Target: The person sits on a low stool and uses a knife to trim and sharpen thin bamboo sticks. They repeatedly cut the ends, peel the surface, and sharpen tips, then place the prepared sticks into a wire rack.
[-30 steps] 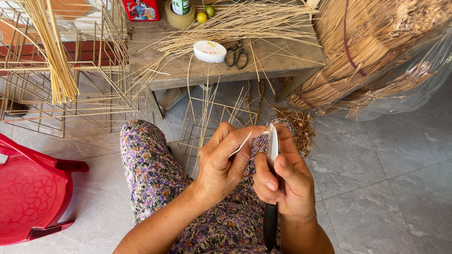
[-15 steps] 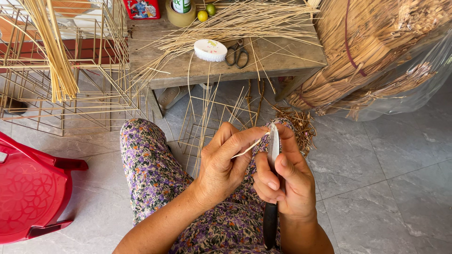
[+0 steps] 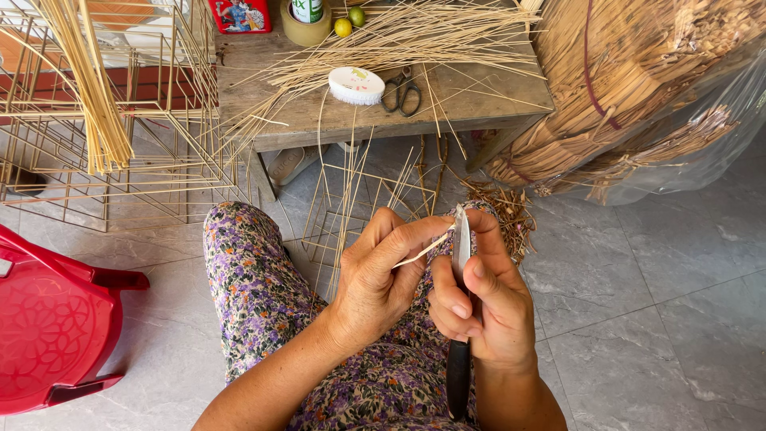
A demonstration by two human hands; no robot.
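Our left hand [image 3: 383, 275] pinched on 1 thin straw strip [image 3: 423, 250], our right hand [image 3: 479, 307] fisted around the knife [image 3: 460, 319].

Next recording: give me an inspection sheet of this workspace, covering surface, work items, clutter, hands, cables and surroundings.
Surface: low wooden table on a grey tiled floor.
Work items: thin pale strip against a knife with a dark handle.
Clutter: loose straw sticks, scissors, white round tin, two limes.
Hands: left hand pinches the strip; right hand grips the knife.
Cables: nothing seen.
Surroundings: wire frames, red plastic stool, bagged straw bundles.
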